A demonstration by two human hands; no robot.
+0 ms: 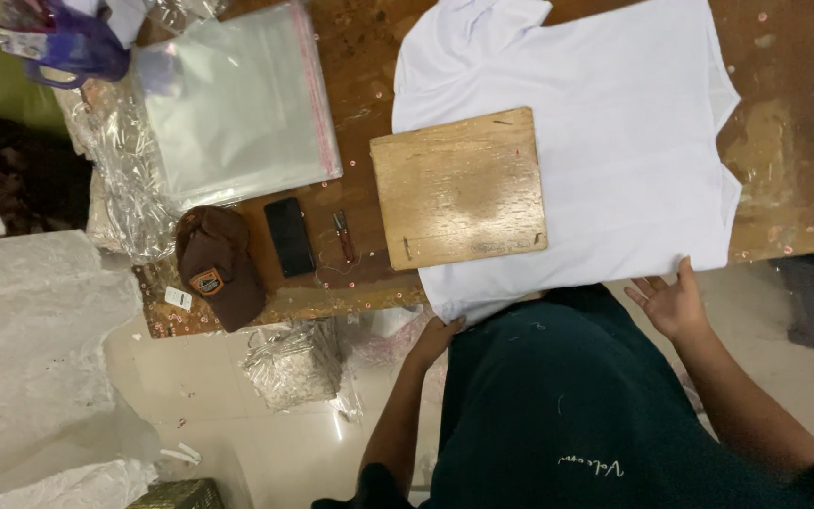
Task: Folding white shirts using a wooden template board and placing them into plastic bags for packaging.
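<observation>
On the brown worktop (803, 57) a white T-shirt (633, 123) lies spread flat, its near edge hanging just over the front rim, and a square wooden board (459, 188) sits on its left part, partly over bare wood. Left hand (437, 337) is down at the shirt's near left corner, fingers curled against the cloth; whether it is pinching the fabric, I cannot tell. Right hand (671, 302) is at the near right edge, fingers spread wide, fingertips touching the hem. Left of the board lie small snips (343, 236), a black phone (289, 236) and a brown cap (219, 264), all side by side. Beyond them rests a stack of clear plastic bags (237, 104), with crinkled wrapping (115, 170) beside it.
</observation>
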